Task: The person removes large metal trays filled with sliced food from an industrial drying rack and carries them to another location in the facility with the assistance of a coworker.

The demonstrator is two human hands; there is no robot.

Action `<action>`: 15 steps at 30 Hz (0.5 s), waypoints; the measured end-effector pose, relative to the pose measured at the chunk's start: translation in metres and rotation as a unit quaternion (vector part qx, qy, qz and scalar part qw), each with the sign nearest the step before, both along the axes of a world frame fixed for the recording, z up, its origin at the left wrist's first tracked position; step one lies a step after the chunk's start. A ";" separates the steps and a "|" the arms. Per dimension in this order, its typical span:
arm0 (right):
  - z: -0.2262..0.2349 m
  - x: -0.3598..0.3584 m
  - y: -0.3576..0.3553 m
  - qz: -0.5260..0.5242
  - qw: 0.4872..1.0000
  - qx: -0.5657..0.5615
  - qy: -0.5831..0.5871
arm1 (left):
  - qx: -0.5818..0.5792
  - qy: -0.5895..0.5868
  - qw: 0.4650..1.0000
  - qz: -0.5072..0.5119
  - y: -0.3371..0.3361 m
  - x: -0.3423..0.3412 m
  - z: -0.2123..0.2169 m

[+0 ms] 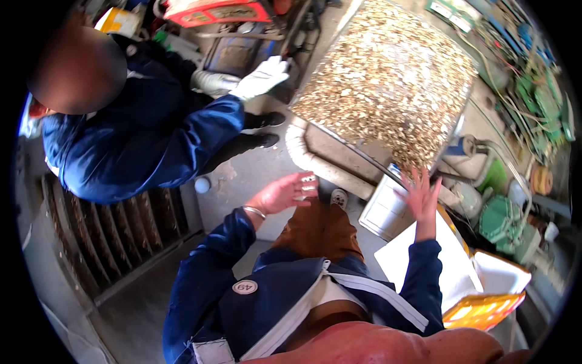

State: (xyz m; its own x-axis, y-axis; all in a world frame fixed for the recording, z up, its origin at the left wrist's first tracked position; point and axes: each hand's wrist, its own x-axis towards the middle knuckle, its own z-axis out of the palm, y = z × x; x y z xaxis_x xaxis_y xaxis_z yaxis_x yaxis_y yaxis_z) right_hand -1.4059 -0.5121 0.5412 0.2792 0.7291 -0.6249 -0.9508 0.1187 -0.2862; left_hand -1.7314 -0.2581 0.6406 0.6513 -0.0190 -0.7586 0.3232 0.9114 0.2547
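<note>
- Flakes (388,73), brown and cream: spread across a tilted-looking tray (348,144), in front of the wearer; they narrow toward its near right corner.
- Right hand (422,195): fingers spread wide, at that corner beside a white bin (382,209); from where I stand, I cannot tell whether it touches the flakes.
- Left hand (284,193): fingers slightly parted, nothing seen in the palm; pale patches at the fingertips are unclear.
- Step in hand, by judgement: working the flakes at the corner; another move there calls for loosely cupped fingers.
- Writing: jacket badge (245,287), a short printed mark; red machine (218,12), pale lettering, too small to read.
</note>
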 end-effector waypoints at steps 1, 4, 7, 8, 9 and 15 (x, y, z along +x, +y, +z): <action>-0.013 -0.021 -0.028 0.019 0.999 -0.023 0.033 | -0.012 0.005 1.000 -0.004 -0.011 -0.005 -0.005; -0.073 -0.088 -0.103 0.193 0.970 -0.148 0.009 | -0.028 0.034 0.999 -0.022 -0.038 -0.025 -0.017; -0.094 -0.151 -0.128 0.523 0.799 -0.251 -0.160 | -0.062 0.076 0.995 -0.035 -0.054 -0.036 -0.027; -0.107 -0.176 -0.136 0.554 0.780 -0.181 -0.228 | -0.062 0.085 0.994 -0.035 -0.057 -0.033 -0.020; -0.123 -0.200 -0.146 0.567 0.757 -0.117 -0.303 | -0.063 0.090 0.993 -0.042 -0.058 -0.024 -0.013; -0.068 -0.244 -0.130 0.630 0.641 -0.088 -0.429 | -0.072 0.075 0.995 -0.009 -0.082 -0.044 -0.006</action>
